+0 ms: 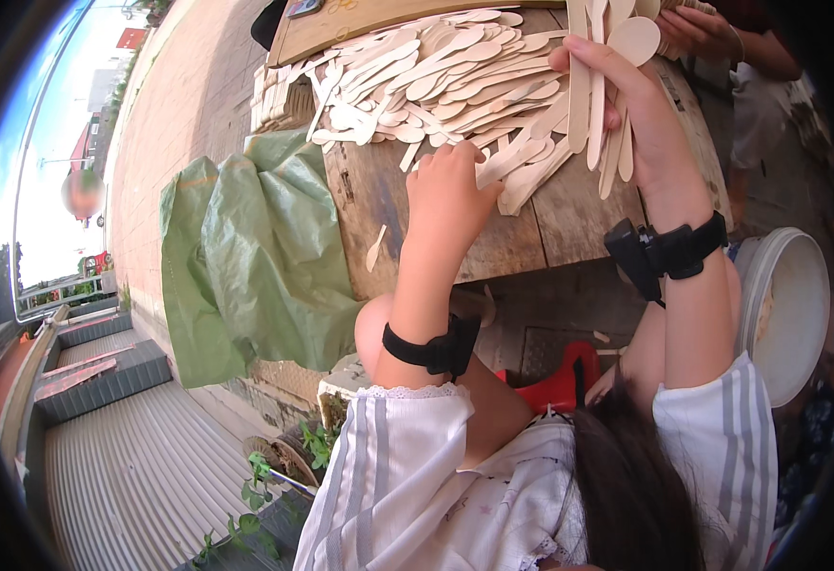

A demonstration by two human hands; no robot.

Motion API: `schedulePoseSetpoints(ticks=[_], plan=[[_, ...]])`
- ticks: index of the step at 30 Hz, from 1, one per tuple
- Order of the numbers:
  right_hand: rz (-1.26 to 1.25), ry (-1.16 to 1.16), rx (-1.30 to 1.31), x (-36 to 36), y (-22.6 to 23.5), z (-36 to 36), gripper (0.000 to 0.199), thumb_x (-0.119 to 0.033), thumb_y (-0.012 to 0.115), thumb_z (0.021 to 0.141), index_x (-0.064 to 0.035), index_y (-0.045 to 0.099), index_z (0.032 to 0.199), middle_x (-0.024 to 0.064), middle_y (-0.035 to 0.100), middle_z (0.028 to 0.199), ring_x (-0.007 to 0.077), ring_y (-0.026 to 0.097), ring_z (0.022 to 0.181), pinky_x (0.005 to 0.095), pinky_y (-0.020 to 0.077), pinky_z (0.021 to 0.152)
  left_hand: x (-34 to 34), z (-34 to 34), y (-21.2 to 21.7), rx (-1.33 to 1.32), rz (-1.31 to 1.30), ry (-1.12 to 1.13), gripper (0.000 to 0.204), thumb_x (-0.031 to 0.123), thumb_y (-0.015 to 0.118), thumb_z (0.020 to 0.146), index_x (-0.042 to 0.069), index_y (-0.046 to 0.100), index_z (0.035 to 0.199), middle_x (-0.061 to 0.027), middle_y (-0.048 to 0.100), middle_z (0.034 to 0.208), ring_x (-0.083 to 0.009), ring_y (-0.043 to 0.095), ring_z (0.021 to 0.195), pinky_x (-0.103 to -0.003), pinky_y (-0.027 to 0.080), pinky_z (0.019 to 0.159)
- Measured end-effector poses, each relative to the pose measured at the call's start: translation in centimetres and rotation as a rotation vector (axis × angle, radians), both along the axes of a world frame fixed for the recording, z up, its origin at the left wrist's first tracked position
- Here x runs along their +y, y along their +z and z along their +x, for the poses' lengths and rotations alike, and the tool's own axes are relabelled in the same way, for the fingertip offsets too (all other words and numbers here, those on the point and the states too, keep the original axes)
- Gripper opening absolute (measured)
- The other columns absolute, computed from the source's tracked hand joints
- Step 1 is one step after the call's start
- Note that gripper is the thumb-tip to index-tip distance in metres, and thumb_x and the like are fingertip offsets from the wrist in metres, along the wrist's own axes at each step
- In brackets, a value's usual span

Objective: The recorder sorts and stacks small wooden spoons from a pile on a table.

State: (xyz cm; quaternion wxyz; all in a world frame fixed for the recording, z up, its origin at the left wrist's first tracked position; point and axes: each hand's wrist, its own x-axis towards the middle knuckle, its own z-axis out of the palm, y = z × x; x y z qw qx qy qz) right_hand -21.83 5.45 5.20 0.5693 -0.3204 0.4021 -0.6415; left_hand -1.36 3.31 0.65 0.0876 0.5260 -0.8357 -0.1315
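Observation:
A large heap of pale wooden spoons (455, 71) covers much of the wooden table (493, 238). My right hand (650, 119) is raised over the heap's right side, closed around a loose bunch of wooden spoons (578, 100). Their handles and bowls point both up and down. Lower and to the left, my left hand (446, 190) is at the near edge of the heap with bent fingers and the thumb apart. No spoon shows in its grip, though its fingertips are partly hidden. One small spoon (376, 248) lies alone left of my left wrist.
Green plastic sheeting (265, 252) drapes over the table's left side. A wooden board (369, 27) lies at the far edge. Another person's hand (698, 33) holds stacked spoons at the far right. A white bucket (786, 314) and red stool (565, 376) stand close to me.

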Motion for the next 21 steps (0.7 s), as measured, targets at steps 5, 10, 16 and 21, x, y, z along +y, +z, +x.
schedulePoseSetpoints(ticks=[5,10,16,21], plan=[[0.035,-0.126,-0.114,-0.7,-0.2,0.8,0.025,-0.023,0.063,0.088,-0.0044,0.06,0.104,-0.0065,0.055,0.074,-0.0028,0.035,0.043,0.0144,0.0293,0.038,-0.3,0.8,-1.4,-0.26,-0.025,0.035,0.024,0.022,0.072,0.07,0.009,0.063,0.087,-0.007,0.064,0.093,-0.0283,0.058,0.09,-0.041,0.04,0.082],[0.015,-0.043,0.035,-1.2,-2.0,-0.1,0.025,-0.022,0.065,0.087,-0.0058,0.061,0.106,-0.0061,0.055,0.078,-0.0016,0.042,0.055,0.0152,0.0343,0.049,-0.7,0.7,-2.0,-0.222,-0.008,0.017,0.016,0.022,0.068,0.072,0.009,0.061,0.079,-0.0063,0.065,0.081,-0.0276,0.059,0.086,-0.042,0.038,0.082],[-0.392,-0.491,0.866,-2.3,-4.3,1.2,0.037,-0.034,0.067,0.082,-0.0035,0.064,0.102,0.0061,0.064,0.068,0.0144,0.056,0.053,0.0271,0.0456,0.052,-0.4,-0.2,0.6,0.119,0.112,0.072,0.018,0.023,0.067,0.078,0.006,0.065,0.084,-0.0062,0.068,0.077,-0.0234,0.064,0.074,-0.035,0.043,0.078],[-0.04,-0.053,1.105,-0.9,-2.7,2.1,0.045,-0.041,0.07,0.077,-0.0087,0.064,0.107,0.0114,0.066,0.075,0.0259,0.064,0.071,0.0346,0.0491,0.064,-0.8,-0.4,1.7,0.415,0.151,0.169,0.009,0.016,0.069,0.078,0.008,0.068,0.081,-0.0068,0.068,0.075,-0.0237,0.062,0.076,-0.038,0.043,0.079]])
